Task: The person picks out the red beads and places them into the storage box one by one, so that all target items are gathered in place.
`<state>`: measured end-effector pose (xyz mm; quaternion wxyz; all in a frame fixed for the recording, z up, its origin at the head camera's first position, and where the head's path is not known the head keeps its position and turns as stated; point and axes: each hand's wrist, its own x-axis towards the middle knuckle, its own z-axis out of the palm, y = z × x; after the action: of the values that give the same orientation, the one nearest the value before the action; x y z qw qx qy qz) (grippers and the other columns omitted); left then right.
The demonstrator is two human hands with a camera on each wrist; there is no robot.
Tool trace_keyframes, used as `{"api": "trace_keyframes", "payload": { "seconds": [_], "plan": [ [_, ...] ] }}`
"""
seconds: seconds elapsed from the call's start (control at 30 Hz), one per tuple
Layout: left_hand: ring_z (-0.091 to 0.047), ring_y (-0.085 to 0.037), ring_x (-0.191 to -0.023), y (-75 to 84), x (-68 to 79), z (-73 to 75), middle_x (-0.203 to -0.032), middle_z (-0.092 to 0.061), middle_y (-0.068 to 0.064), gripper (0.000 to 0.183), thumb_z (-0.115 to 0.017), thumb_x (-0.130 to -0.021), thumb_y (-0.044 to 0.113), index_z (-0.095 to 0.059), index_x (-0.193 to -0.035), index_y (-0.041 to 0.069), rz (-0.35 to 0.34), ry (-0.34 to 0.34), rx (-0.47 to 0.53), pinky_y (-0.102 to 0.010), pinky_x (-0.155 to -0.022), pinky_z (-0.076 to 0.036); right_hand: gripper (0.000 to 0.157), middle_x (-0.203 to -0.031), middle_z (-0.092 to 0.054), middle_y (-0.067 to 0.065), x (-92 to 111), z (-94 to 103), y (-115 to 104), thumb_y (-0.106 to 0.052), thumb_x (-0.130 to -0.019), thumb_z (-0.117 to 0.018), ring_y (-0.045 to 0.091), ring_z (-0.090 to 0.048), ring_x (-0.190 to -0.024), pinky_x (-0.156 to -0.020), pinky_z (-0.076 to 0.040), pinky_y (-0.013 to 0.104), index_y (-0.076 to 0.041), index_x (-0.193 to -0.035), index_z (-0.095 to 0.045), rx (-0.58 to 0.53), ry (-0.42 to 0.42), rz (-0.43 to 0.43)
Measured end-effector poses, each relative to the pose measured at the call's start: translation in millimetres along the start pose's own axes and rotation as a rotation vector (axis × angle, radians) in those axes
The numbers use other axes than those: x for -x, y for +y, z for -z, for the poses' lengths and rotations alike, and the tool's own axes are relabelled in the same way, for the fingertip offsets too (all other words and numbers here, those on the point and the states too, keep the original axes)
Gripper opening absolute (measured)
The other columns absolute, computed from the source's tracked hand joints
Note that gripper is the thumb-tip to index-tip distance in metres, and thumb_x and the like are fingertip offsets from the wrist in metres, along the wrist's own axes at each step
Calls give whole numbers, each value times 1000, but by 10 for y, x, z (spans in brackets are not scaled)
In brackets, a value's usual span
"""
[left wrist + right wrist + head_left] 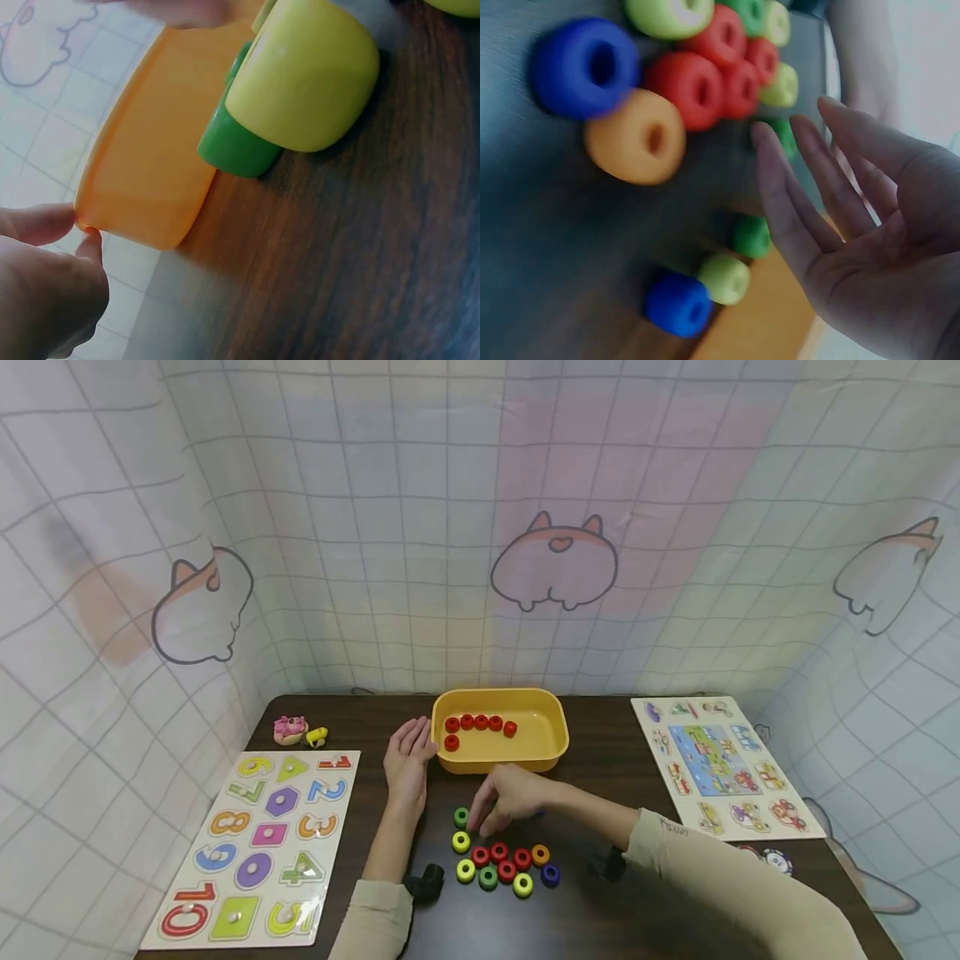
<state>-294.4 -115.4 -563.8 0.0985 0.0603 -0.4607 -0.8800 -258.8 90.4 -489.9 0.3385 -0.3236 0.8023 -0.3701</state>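
A yellow tray (558,752) at the back of the table has several red beads (481,722) inside. My left hand (407,772) is at its left end, thumb and a finger pinching the rim in the left wrist view. My right hand (513,795) hovers in front of the tray, fingers spread and slightly bent around nothing, close over a green bead (461,817). Just nearer lies a yellow bead (461,842). A cluster of red, yellow, green, orange and blue beads (507,871) sits below the hand. More beads, including a blue bead (679,304), lie along the tray's front, mostly hidden by this hand in the head view.
A number puzzle board (251,852) lies on the left, with a pink toy (289,730) and a small yellow toy (317,737) behind it. On the right is a picture puzzle board (727,768), a round chip (777,861) near its front edge. Curtains hang around the table.
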Motion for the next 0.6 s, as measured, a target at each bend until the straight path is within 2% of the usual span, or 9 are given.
{"api": "trace_keyframes", "payload": {
  "seconds": [0.1, 0.2, 0.4, 0.6],
  "plan": [
    [-51, -20, -131, 2, 4, 3, -146, -46, -18, 58, -57, -87, -18, -42, -138, 6, 1, 7, 3, -28, -101, -48, 15, -90, -76, -1, 14, -118, 83, -9, -80, -80, 10, -70, -80, -69, -60, 27, -13, -94, -79, 26, -6, -3],
    [-51, -21, -131, 4, 8, 3, -146, -46, -18, 58, -56, -87, -19, -42, -138, 6, -1, 6, 10, -30, -102, -47, 15, -88, -76, -1, 22, -210, 136, -10, -78, -81, 9, -69, -77, -68, -60, 29, -13, -93, -79, 0, -1, -21],
    [-48, -24, -134, 10, 20, -4, -147, -43, -21, 58, -54, -88, -20, -39, -139, 3, -10, -13, 23, -35, -106, -43, 16, -87, -75, 9, 33, -316, 160, -1, -80, -78, 31, -73, -75, -69, -60, 48, -5, -96, -78, -162, -21, -61],
    [-47, -25, -134, 16, 19, -9, -146, -45, -19, 57, -54, -88, -19, -40, -138, 4, -6, -14, 8, -34, -106, -44, 16, -86, -75, 12, 13, -280, 129, 1, -81, -76, 40, -71, -76, -70, -58, 54, -5, -96, -77, -209, -53, -81]
  ]
}}
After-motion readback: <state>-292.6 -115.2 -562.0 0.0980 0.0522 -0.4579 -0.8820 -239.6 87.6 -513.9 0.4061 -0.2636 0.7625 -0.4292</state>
